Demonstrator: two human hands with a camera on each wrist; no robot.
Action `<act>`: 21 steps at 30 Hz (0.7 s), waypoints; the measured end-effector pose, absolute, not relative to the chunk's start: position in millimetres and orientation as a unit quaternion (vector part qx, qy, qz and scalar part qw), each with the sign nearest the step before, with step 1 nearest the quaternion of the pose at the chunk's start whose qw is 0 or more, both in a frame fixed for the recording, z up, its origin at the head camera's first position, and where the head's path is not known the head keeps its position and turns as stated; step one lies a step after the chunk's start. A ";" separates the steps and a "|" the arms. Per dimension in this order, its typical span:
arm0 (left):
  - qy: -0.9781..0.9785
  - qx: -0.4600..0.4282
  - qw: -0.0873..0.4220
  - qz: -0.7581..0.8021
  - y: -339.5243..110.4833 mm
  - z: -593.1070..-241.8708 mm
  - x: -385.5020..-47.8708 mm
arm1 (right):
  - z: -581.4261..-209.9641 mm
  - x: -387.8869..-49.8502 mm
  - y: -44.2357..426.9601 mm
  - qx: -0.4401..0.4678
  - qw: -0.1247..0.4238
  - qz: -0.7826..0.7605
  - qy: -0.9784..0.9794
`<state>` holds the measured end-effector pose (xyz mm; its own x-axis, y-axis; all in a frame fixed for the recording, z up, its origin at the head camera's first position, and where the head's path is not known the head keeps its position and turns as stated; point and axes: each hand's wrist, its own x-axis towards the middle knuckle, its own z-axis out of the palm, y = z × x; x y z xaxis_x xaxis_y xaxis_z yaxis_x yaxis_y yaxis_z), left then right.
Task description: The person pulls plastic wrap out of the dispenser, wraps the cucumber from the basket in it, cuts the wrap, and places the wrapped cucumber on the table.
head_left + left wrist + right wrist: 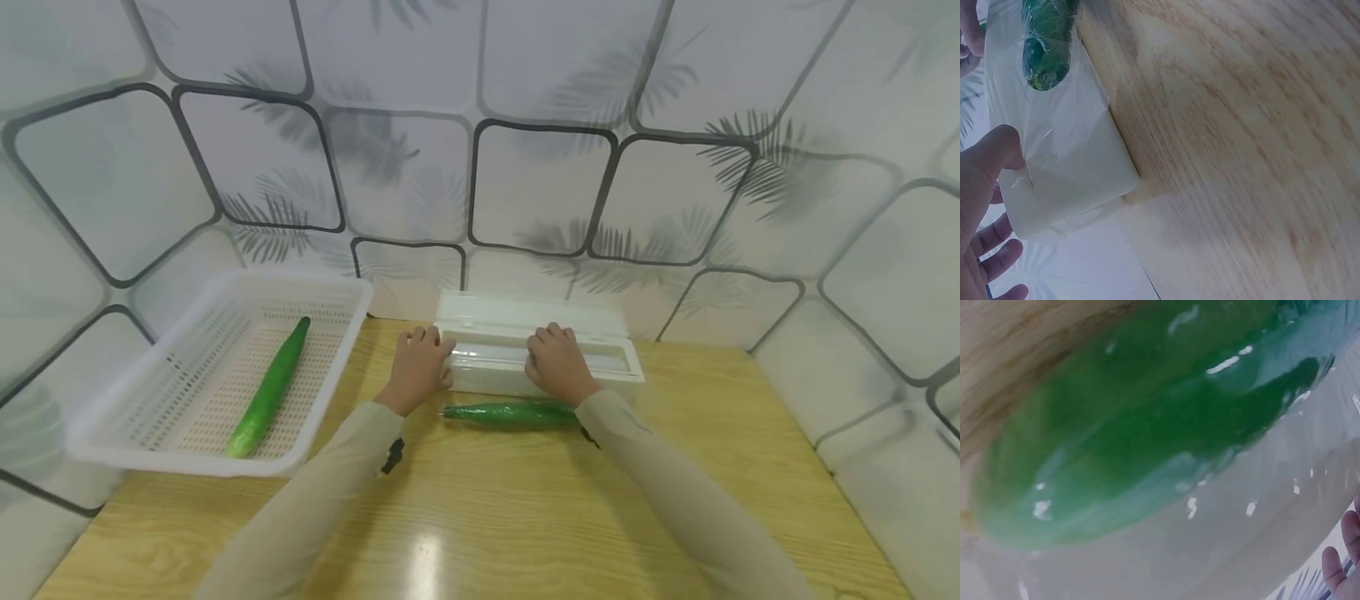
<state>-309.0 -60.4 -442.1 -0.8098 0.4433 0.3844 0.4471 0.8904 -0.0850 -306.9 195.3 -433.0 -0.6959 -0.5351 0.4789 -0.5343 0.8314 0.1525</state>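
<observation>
A white cling film box [491, 381] stands at the back of the table, its lid [525, 310] raised and a film roll inside. Before its front wall lies a cucumber [510, 414], covered in clear cling film [1063, 128] that runs up over the box's front. My left hand [420, 367] is at the box's left end, its thumb on the film at the edge and the other fingers behind. At the box's right-middle, my right hand [562, 362] holds the film along the front edge; its fingertips are partly hidden.
On the left stands a white plastic basket [187, 464] with an unwrapped cucumber [270, 392] inside. A patterned wall [540, 192] rises right behind the box. The wooden table [465, 517] reaches toward me and to the right.
</observation>
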 end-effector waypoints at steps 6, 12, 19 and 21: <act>-0.953 -0.237 0.189 -0.005 -62.2 -441.8 -309.1 | -438.3 -305.5 223.9 0.275 0.261 0.012 -0.925; -0.957 -0.229 0.180 -0.001 -67.0 -440.9 -307.7 | -441.6 -300.9 258.3 0.259 0.275 0.012 -0.926; -0.952 -0.237 0.194 -0.004 -63.7 -441.6 -308.6 | -439.4 -296.9 272.1 0.254 0.272 0.011 -0.928; -0.952 -0.236 0.196 -0.008 -61.3 -442.2 -308.7 | -439.5 -295.7 276.1 0.253 0.271 0.010 -0.929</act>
